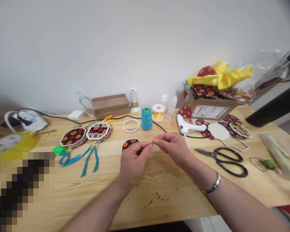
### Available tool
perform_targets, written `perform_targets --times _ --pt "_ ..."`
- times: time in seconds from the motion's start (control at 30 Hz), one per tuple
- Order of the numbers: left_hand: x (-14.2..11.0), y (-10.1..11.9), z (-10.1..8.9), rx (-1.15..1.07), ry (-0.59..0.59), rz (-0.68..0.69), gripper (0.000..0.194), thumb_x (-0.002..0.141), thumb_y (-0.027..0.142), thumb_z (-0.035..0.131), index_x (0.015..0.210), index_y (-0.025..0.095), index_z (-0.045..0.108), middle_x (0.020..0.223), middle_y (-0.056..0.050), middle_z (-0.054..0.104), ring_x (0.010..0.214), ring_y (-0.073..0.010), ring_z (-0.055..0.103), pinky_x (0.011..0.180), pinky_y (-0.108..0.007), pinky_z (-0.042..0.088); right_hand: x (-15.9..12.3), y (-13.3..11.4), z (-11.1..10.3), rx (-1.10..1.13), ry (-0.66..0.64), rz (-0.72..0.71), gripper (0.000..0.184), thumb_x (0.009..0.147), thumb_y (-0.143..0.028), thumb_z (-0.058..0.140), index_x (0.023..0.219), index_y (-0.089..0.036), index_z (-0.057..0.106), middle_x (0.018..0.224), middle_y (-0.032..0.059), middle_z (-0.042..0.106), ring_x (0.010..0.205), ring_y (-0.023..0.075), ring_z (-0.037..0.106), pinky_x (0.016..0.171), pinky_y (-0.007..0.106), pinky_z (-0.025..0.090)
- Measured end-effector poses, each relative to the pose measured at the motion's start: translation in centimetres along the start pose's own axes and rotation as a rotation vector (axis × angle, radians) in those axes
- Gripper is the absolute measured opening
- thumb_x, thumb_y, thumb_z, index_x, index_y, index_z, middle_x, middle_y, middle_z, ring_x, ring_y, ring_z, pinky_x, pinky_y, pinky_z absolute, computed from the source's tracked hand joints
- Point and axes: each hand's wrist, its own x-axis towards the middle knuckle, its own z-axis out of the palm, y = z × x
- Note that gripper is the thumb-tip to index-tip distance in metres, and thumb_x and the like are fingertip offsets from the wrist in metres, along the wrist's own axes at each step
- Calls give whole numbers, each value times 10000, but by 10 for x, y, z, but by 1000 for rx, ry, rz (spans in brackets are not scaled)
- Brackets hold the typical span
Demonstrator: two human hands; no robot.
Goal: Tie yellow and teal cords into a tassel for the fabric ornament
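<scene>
My left hand (136, 158) and my right hand (173, 147) meet over the middle of the table, fingertips nearly touching. Between the right thumb and fingers is a thin yellow cord (157, 138), with short ends sticking out. My left thumb and forefinger are pinched at the same spot, but whatever they grip is too small to tell. Just behind my left hand lies a fabric-covered panel (130, 141) with a dark floral print, partly hidden by the hand. A teal thread cone (147, 119) and a spool of yellow cord (158, 113) stand beyond my fingers.
Black-handled scissors (228, 158) and a white glue gun (189, 125) lie to the right. Stacked ornaments (99, 131) with teal tassels (89, 158) are on the left. A cardboard box (212, 108) of fabric stands back right. Dark scraps (151, 202) litter the table front.
</scene>
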Motion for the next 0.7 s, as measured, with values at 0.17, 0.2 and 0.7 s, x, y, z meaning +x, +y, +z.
perform_targets --times 0.17,0.2,0.7 --pt "3 0 -1 -103 -66 -85 122 718 282 644 720 170 693 628 22 627 594 -94 494 586 -197 404 1 2 -1 20 1 -2 221 657 -347 671 667 -132 623 455 -72 398 420 37 261 419 205 199" --pt "3 0 -1 -130 -74 -107 126 718 287 646 719 170 692 611 27 612 574 -86 475 573 -194 394 1 2 -1 21 0 -2 220 661 -347 669 669 -132 624 456 -72 398 421 37 261 419 204 198" --pt "3 2 1 -221 -34 -176 105 668 269 694 714 175 697 646 23 626 603 -78 489 578 -181 372 0 0 -1 4 -10 -10 202 672 -322 669 675 -125 623 454 -76 387 428 36 260 416 202 189"
